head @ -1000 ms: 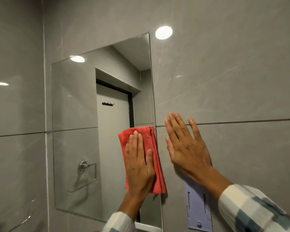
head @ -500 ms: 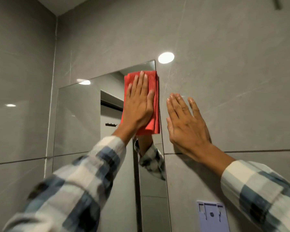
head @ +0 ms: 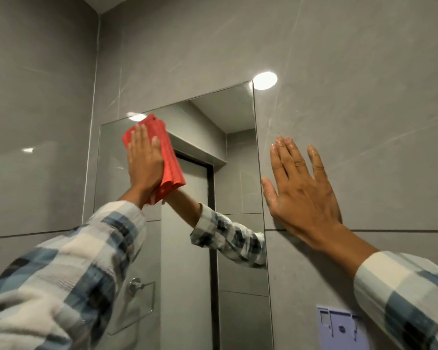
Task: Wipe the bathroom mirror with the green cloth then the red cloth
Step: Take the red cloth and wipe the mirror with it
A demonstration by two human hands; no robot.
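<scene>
The frameless mirror (head: 238, 188) hangs on the grey tiled wall. My left hand (head: 144, 162) presses the folded red cloth (head: 171, 170) flat against the glass near the mirror's top left corner, fingers pointing up. My right hand (head: 301, 188) lies flat on the wall tile just right of the mirror's right edge, fingers spread, holding nothing. The green cloth is not in view. The mirror reflects my checked sleeve, a door and a ceiling recess.
A pale purple plastic wall bracket (head: 339, 327) is fixed to the tile at the lower right, below my right arm. A chrome holder (head: 137, 286) shows low in the mirror. The room corner (head: 94, 97) runs down just left of the mirror.
My left hand has carried the red cloth from the mirror's lower right up to the top right corner, then leftward to the top left. My right hand stays flat on the wall.
</scene>
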